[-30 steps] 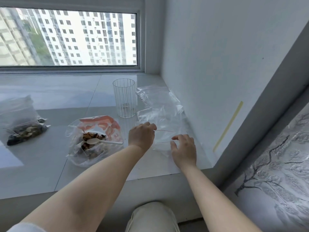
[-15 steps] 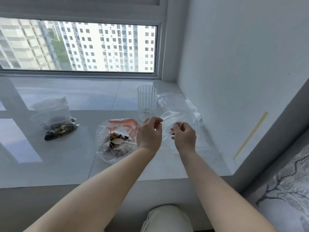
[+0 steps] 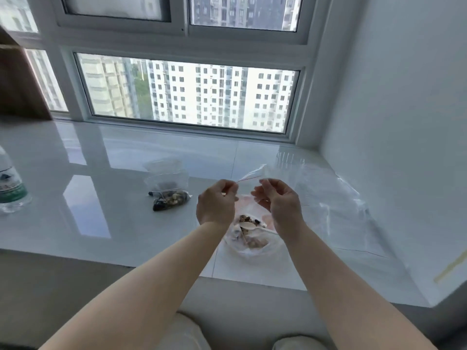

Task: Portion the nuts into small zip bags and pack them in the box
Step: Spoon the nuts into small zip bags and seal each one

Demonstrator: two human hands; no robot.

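You hold an empty small zip bag [image 3: 250, 176] up between your hands, above the windowsill [image 3: 101, 198]: your left hand [image 3: 216, 203] pinches its red-lined top edge, and your right hand [image 3: 278, 200] pinches its other side. Directly beneath your hands, near the sill's front edge, the open bag of nuts [image 3: 250, 238] lies with a spoon [image 3: 247, 225] inside. A filled zip bag [image 3: 170, 198] lies left of your left hand.

2 bare forearms, no sleeves, watch or rings visible on left hand [image 3: 217, 205] or right hand [image 3: 279, 205]. Pale beige trousers cover both knees [image 3: 192, 334], at 6 o'clock of frame.
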